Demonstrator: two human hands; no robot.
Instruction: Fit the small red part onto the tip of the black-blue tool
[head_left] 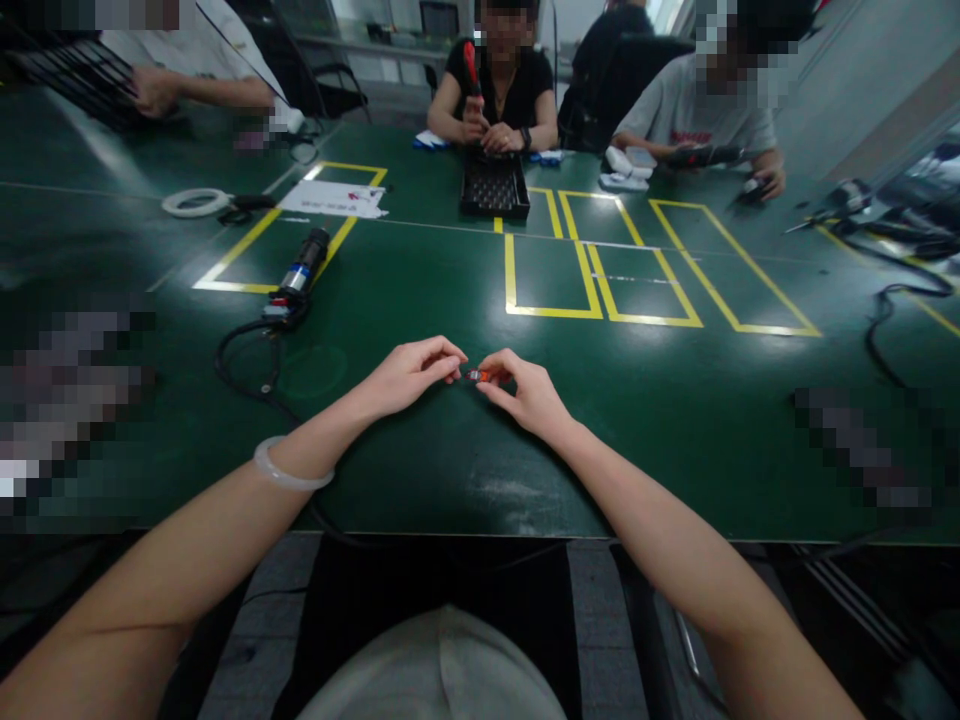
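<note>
With the clock centred on a small orange piece (484, 377), the person's pale gray clothing (442, 670) is showing nearest, at six o'clock, below the edge of the green table (420, 480). At eight o'clock a white bangle (289, 466) is circling the left forearm. The right hand (529, 390) is sitting at three o'clock, thumb and forefinger almost meeting and pinching the orange piece over the table. The left hand (416, 375) is facing it from nine o'clock, fingertips gathering close to the thumb just beside the piece's grayish end; whether those fingers are gripping anything, I cannot tell.

At ten o'clock a black cylindrical tool (300, 268) with a blue band is lying on the table, its black cable (251, 393) curving back toward the left forearm. Yellow tape outlines (555, 313) are marking the table at one and two o'clock. A white sheet (330, 197) is overlapping another outline near eleven, and a white coil (196, 203) is resting farther out at ten. A black tray (495, 203) is standing at twelve; behind it a co-worker in black (521, 95) is holding a red-and-black tool (471, 70) upright. Toward one, a co-worker in gray (679, 125) is sitting at the table.
</note>
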